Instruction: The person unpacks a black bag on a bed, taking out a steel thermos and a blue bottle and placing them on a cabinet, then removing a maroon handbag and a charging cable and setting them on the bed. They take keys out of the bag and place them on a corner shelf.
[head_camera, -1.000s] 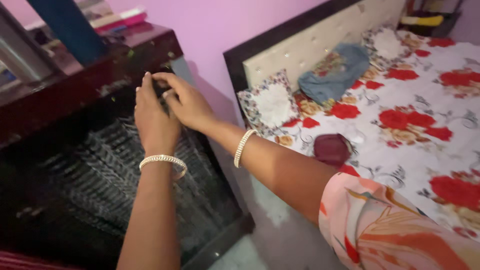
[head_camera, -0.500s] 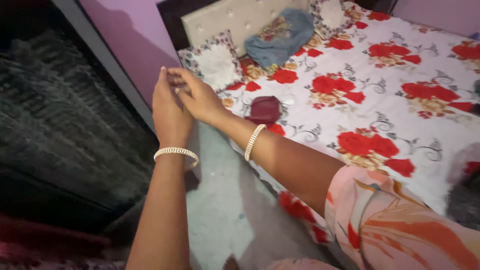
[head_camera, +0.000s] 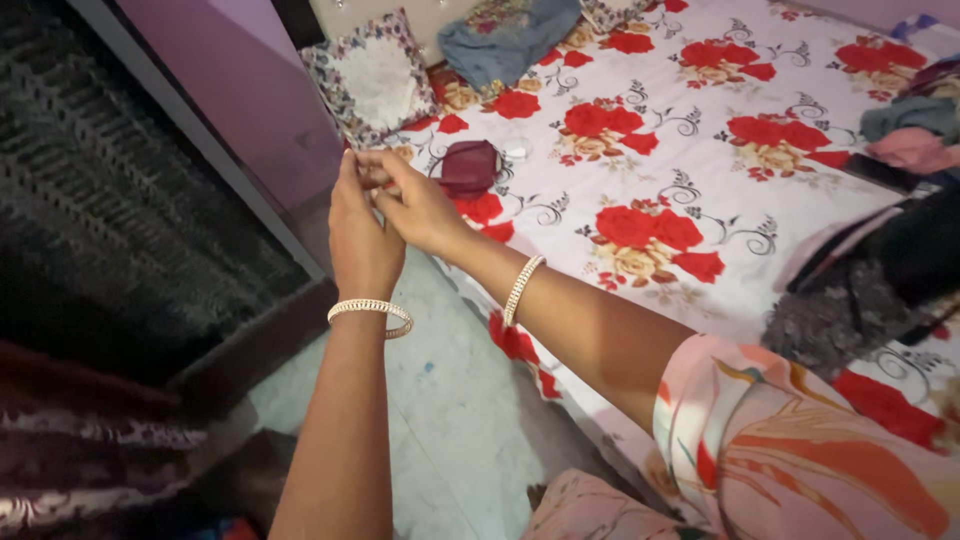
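The left hand (head_camera: 362, 235) and right hand (head_camera: 415, 205) meet fingertip to fingertip, seemingly pinching something too small to identify; the maroon pouch (head_camera: 468, 166) lies just beyond, on the bed (head_camera: 760, 90).

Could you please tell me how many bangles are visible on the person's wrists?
2: one bangle on the left wrist, below the left hand, and one bangle on the right wrist, behind the right hand. The sleeve could hide others higher up.

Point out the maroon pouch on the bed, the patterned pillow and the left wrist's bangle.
maroon pouch (head_camera: 469, 166), head view, middle of its top face.
patterned pillow (head_camera: 377, 78), head view, pale centre of its cover.
left wrist's bangle (head_camera: 370, 311), head view, front of the band.
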